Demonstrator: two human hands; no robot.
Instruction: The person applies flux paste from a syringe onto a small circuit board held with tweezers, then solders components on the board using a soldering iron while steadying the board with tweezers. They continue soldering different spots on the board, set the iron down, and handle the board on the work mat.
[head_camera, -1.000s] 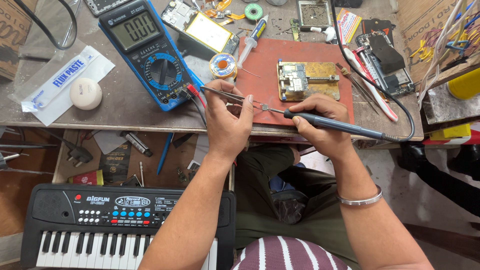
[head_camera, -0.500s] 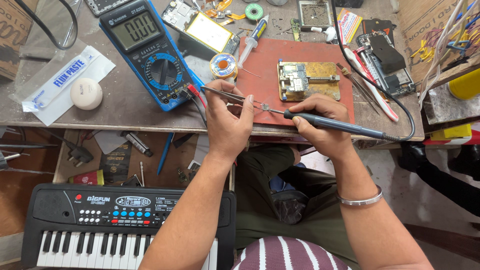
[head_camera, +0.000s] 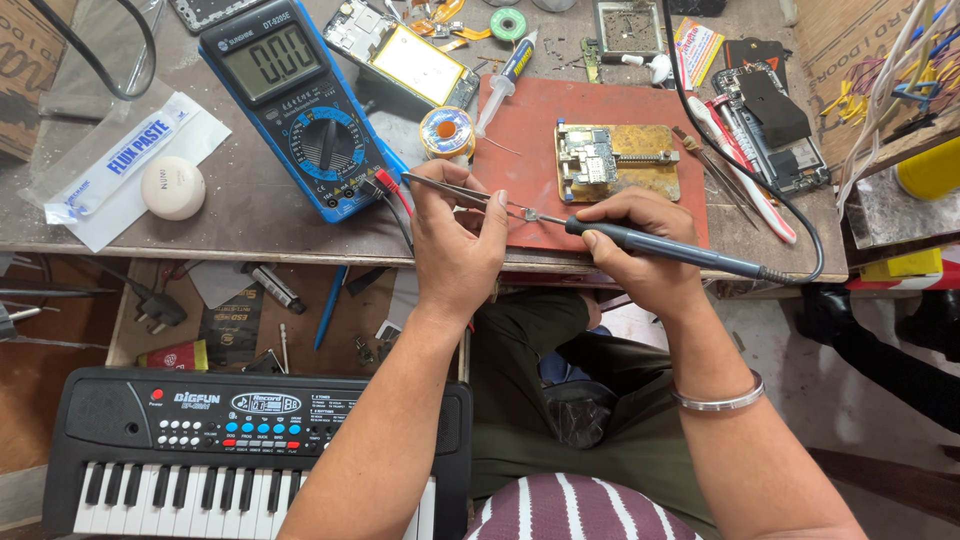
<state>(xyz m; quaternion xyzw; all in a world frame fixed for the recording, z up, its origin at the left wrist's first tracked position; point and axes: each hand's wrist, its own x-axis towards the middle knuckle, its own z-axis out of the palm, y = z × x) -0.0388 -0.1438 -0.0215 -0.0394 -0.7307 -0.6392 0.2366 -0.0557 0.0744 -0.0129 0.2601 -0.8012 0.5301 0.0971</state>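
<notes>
My left hand (head_camera: 455, 245) grips metal tweezers (head_camera: 462, 193), whose tips pinch a tiny part near the front edge of a red work mat (head_camera: 520, 150). My right hand (head_camera: 635, 245) holds a dark soldering iron (head_camera: 665, 245) like a pen, its tip touching the part at the tweezers' points. The iron's black cord (head_camera: 700, 110) runs back over the bench. A brass-coloured holder with a small circuit board (head_camera: 615, 160) sits on the mat just beyond my hands.
A blue multimeter (head_camera: 300, 110) lies left of the mat, a solder spool (head_camera: 446, 132) beside it. A white round tub (head_camera: 172, 187) rests on a flux bag. A black toy keyboard (head_camera: 250, 440) sits below the bench. Phone parts and tools (head_camera: 770, 120) crowd the right.
Both hands stay almost still, the iron tip remaining at the tweezers' points.
</notes>
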